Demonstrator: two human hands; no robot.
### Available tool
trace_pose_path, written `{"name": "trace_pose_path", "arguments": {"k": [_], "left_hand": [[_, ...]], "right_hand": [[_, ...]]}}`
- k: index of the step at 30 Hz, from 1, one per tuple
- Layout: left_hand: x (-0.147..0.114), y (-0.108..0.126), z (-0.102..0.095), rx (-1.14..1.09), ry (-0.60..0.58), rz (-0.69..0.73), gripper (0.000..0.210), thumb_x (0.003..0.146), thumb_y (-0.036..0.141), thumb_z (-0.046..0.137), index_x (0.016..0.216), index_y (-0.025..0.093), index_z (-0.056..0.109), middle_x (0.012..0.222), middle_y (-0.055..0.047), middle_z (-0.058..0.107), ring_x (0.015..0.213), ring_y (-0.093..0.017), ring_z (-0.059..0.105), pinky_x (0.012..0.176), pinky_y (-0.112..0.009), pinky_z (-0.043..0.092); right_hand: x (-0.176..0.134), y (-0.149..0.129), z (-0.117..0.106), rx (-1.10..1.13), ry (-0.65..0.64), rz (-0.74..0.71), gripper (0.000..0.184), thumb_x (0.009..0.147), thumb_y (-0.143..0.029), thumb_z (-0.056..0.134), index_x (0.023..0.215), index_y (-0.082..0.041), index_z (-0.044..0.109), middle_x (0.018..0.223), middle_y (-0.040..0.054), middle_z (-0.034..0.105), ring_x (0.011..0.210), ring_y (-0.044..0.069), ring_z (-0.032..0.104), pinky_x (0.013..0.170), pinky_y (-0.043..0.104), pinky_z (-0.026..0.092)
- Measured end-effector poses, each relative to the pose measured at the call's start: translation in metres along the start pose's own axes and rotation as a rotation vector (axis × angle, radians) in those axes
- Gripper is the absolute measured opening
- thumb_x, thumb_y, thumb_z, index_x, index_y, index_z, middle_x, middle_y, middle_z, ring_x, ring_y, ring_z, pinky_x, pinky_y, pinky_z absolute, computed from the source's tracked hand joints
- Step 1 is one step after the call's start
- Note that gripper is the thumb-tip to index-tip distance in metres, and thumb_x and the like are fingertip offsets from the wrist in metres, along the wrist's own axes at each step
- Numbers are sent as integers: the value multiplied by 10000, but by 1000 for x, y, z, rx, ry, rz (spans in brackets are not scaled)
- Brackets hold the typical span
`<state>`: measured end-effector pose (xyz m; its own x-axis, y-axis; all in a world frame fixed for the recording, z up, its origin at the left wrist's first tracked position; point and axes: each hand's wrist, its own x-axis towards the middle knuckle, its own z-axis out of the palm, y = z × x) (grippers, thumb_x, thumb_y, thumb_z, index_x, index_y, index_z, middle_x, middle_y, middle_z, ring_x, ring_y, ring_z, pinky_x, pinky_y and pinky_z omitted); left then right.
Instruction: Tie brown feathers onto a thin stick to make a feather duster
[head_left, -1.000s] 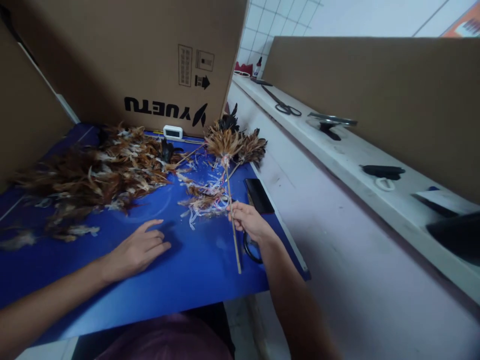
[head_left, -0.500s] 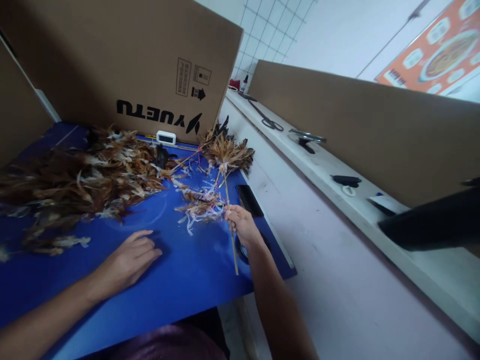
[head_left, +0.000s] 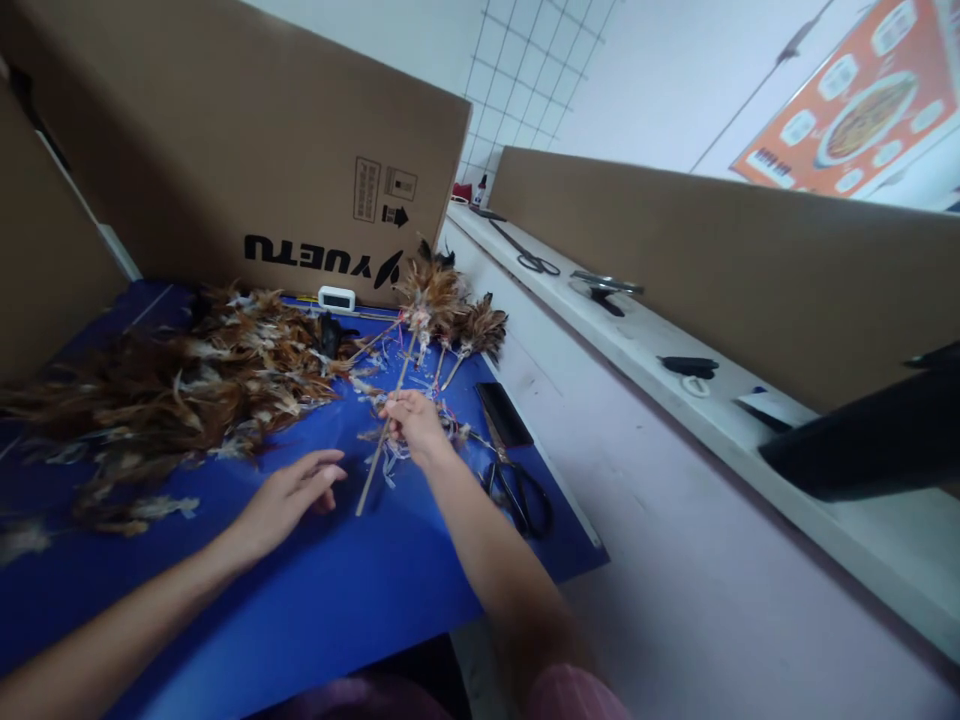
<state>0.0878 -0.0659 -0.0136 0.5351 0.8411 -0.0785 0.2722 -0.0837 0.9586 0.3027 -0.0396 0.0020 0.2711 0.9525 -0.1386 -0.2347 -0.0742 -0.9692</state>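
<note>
My right hand [head_left: 416, 425] is closed around the thin stick of a feather duster [head_left: 369, 482]. Brown feathers fan out at the duster's far end, and the bare lower end of the stick slants toward me. To the left, my left hand [head_left: 294, 495] is held just over the blue table [head_left: 300, 610], its fingers loosely bent and apart, with nothing in it. Ahead of that hand spreads a big heap of brown feathers [head_left: 187, 385]. Another small feather bundle on a stick [head_left: 480, 328] lies at the table's far right corner. Beneath my right hand are scattered feather scraps and pinkish strands.
Black-handled scissors [head_left: 517, 495] and a dark flat block [head_left: 504, 413] lie along the right edge. A small white display device [head_left: 337, 299] stands against the large cardboard box [head_left: 300, 150] behind. On the right, a white ledge [head_left: 637, 350] holds further tools.
My right hand has moved left with the feather duster, whose stick now leans the other way. My left hand has shifted slightly right and its fingers have lifted. The scissors have come into fuller view.
</note>
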Motion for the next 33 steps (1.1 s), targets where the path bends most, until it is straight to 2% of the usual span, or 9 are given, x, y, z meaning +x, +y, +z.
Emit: {"name": "trace_pose_path", "arguments": {"k": [2,4,7,11,16,21,26,30,33], "left_hand": [[12,13,4,-190,-47,-121,567,835,572,540,1187,130,584,949,-108,692,701,-179,643,640,-330,537],[22,19,9,-255,-77,-168,566,802,601,571,1089,116,614,871,-88,670,612,-136,582,563,-282,489],[30,18,14,-211,-113,-169,522,756,597,635,978,125,632,679,9,565,492,-72,428,456,-202,347],[34,11,14,-168,-123,-165,507,737,594,648,967,143,614,638,52,487,456,-51,339,422,-181,248],[44,17,-4,33,-78,-144,536,681,626,656,902,138,648,607,32,536,460,-70,384,433,-192,277],[62,25,-27,216,4,-59,512,586,638,700,786,166,706,691,-40,694,627,-184,611,567,-264,467],[71,17,-41,318,27,-8,500,582,653,687,771,192,724,750,-58,737,704,-242,673,701,-330,521],[73,6,-45,399,33,21,467,626,623,671,797,191,717,781,-66,740,750,-246,681,738,-325,514],[75,3,-45,472,71,49,420,664,593,647,798,200,709,774,-58,735,763,-243,677,726,-311,499]], "right_hand": [[4,6,15,17,-19,9,163,731,-177,628,820,-193,493,579,-60,620,376,49,410,347,164,342],[6,9,26,30,-36,12,145,747,-160,621,803,-190,491,571,-66,611,376,44,411,352,159,349],[7,11,32,40,-65,17,113,769,-127,588,797,-182,493,569,-68,606,376,42,416,357,156,355],[4,7,26,38,-112,27,96,791,-123,562,854,-176,513,641,-50,640,394,55,476,351,163,359],[-6,0,3,-30,-104,16,150,792,-147,583,930,-182,534,728,-28,659,453,79,561,354,165,367],[-5,-4,-30,-199,-6,-1,120,759,-129,595,863,-180,565,678,-25,636,459,82,562,377,167,388],[31,-11,-72,-451,214,-7,114,780,-178,603,893,-183,603,697,-12,645,530,110,614,438,185,446],[68,-24,-97,-717,370,10,112,795,-220,618,897,-194,655,832,49,709,795,193,698,664,274,536],[93,-36,-101,-880,423,39,132,801,-222,622,909,-178,683,998,127,718,998,269,679,831,357,521]]}}
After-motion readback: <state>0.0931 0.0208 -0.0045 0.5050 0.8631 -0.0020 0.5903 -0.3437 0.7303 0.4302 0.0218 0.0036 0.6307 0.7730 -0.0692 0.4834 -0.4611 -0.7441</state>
